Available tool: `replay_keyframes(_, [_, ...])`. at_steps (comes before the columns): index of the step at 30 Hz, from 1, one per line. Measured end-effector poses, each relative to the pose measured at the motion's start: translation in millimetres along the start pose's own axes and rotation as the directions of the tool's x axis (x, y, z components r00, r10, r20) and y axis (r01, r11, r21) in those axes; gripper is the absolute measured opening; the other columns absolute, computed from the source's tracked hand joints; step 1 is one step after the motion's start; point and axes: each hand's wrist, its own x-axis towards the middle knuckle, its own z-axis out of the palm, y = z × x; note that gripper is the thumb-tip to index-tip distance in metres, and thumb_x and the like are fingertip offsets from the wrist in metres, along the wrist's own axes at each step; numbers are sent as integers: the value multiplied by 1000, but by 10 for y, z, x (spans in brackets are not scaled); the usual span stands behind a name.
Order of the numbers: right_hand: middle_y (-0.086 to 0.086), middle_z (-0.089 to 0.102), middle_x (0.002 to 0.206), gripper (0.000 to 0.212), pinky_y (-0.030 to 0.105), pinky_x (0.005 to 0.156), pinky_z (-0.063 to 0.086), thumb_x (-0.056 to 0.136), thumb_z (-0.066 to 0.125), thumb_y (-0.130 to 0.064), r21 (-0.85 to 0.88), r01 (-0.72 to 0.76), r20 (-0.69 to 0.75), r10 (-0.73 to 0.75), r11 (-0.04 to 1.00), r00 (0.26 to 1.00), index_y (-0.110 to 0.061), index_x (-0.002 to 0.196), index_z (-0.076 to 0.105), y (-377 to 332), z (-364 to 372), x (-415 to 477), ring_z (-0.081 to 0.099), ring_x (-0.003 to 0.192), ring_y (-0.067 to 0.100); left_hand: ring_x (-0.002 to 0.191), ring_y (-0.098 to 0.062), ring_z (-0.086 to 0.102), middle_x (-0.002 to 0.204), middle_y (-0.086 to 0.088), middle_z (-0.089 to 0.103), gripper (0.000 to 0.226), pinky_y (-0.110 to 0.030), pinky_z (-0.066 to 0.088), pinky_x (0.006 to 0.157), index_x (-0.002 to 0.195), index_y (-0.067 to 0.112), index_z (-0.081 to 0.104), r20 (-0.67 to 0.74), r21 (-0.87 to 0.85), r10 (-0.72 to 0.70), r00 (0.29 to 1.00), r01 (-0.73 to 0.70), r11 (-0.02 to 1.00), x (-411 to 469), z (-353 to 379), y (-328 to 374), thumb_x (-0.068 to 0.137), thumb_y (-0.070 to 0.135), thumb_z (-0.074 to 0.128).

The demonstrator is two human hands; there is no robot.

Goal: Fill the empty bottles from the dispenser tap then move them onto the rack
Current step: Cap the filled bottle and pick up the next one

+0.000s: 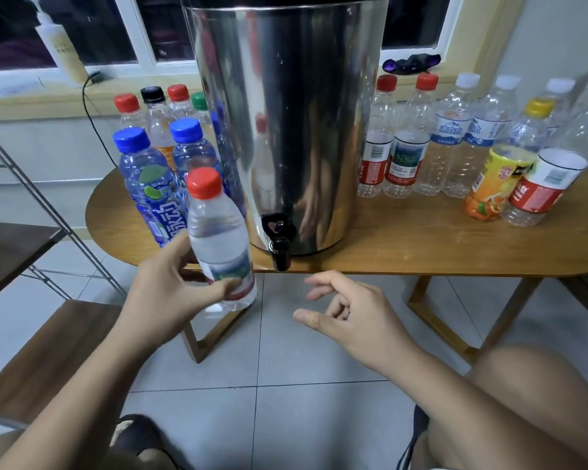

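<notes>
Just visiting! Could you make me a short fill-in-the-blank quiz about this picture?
The left hand holds a bottle with a ____ cap.
The right hand holds ____.
The tap on the steel dispenser is coloured ____.
The table under it is made of ____.
Missing words: red; nothing; black; wood.

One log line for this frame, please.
left hand: holds red-capped bottle, cap on | right hand: empty, open | tap: nothing under it
</notes>
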Motion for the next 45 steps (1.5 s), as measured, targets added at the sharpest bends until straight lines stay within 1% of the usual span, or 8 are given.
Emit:
replay_keyframes(4, [-17, 73, 108, 43, 22, 71, 51, 86, 86, -52, -2, -5, -10, 5, 1000, 1000, -36, 123, 71, 22, 28, 22, 67, 68, 16, 101, -9, 76, 111, 13, 79, 55, -43, 64, 91, 122, 33, 71, -180, 24, -69, 981, 74, 997, 113, -99, -76, 75, 33, 99])
replay_keyframes(7, [-16, 74, 107, 41, 19, 70, 49, 87, 86, -51, -13, -5, -15, 5, 1000, 1000, -36, 122, 71, 29, 35, 27, 67, 68, 15, 100, -11, 75, 113, 13, 77, 60, -47, 63, 89, 123, 36, 68, -288, 62, -108, 951, 131, 990, 191, -156, -195, 73, 51, 96])
replay_keyframes(13, [-16, 74, 103, 39, 16, 70, 47, 90, 83, -49, -27, -16, -7, 16, 1000, 1000, -34, 124, 71, 64, 34, 37, 68, 70, 14, 100, 6, 63, 133, 1, 51, 71, -13, 46, 86, 128, 30, 72, -423, 128, -120, 898, 191, 973, 329, -202, -329, 67, 60, 94])
replay_keyframes(19, [-16, 74, 101, 35, 15, 70, 47, 91, 83, -46, -42, -15, -5, 15, 999, 1000, -34, 122, 71, 82, 43, 52, 68, 70, 15, 103, -1, 65, 134, 3, 51, 69, -15, 46, 89, 131, 27, 71, -459, 114, -128, 879, 201, 973, 458, -182, -451, 71, 54, 95])
replay_keyframes(23, [-16, 74, 98, 34, 14, 70, 47, 91, 84, -46, -40, -14, -14, 14, 999, 1000, -35, 120, 71, 111, 50, 60, 69, 71, 15, 99, 9, 51, 137, -4, 54, 67, 3, 34, 80, 133, 21, 70, -494, 190, -116, 862, 238, 953, 564, -231, -482, 77, 48, 94])
replay_keyframes(28, [-21, 73, 94, 35, 15, 71, 48, 91, 83, -49, -58, -21, -17, 20, 998, 1000, -37, 121, 71, 175, 48, 70, 70, 73, 13, 107, -6, 57, 136, -6, 60, 69, -25, 43, 93, 133, 22, 68, -511, 240, -109, 853, 264, 934, 707, -361, -620, 77, 56, 91])
replay_keyframes(39, [-20, 73, 87, 31, 20, 67, 47, 92, 83, -48, -81, -22, -134, 11, 996, 991, -36, 118, 73, 233, -70, 183, 66, 67, 13, 114, -6, 61, 128, 7, 63, 76, -32, 52, 92, 131, 28, 58, -566, 145, -106, 818, 225, 963, 535, -296, -620, 71, 55, 97])
replay_keyframes(45, [-7, 78, 90, 25, 27, 72, 52, 90, 85, -42, -74, -25, -270, 4, 997, 963, -32, 111, 75, 181, -309, 297, 69, 71, 7, 106, -8, 66, 117, 10, 69, 61, -37, 56, 94, 126, 26, 59, -395, 157, -80, 915, 154, 976, 275, -134, -470, 79, 38, 96])
